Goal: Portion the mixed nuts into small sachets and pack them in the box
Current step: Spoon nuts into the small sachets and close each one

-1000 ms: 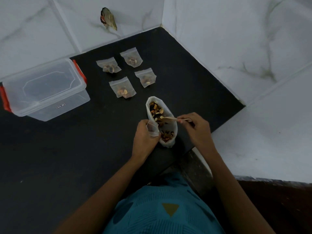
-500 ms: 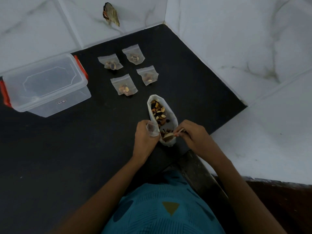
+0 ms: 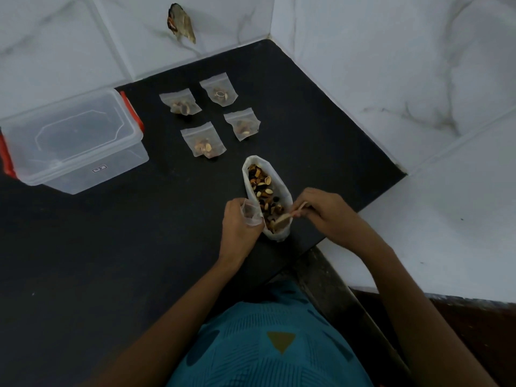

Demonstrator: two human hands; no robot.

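Right hand point(image 3: 329, 216) is pinching a wooden spoon point(image 3: 290, 215), resting its bowl inside the nut bag point(image 3: 268, 196). Left hand point(image 3: 240, 227), at nine o'clock, is gripping an empty sachet point(image 3: 250, 213). Four filled sachets point(image 3: 203, 142) are lying at twelve. Farther off, at ten, the box point(image 3: 72, 141) is sitting closed, probably unpacked.

Four sachets point(image 3: 208, 115) between box point(image 3: 72, 141) and nut bag point(image 3: 266, 196).

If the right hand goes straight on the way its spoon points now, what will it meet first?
Most likely the mixed nuts at the near end of the open bag, where the spoon held by the right hand dips; beyond them, the empty sachet in the left hand. Depth is unclear.
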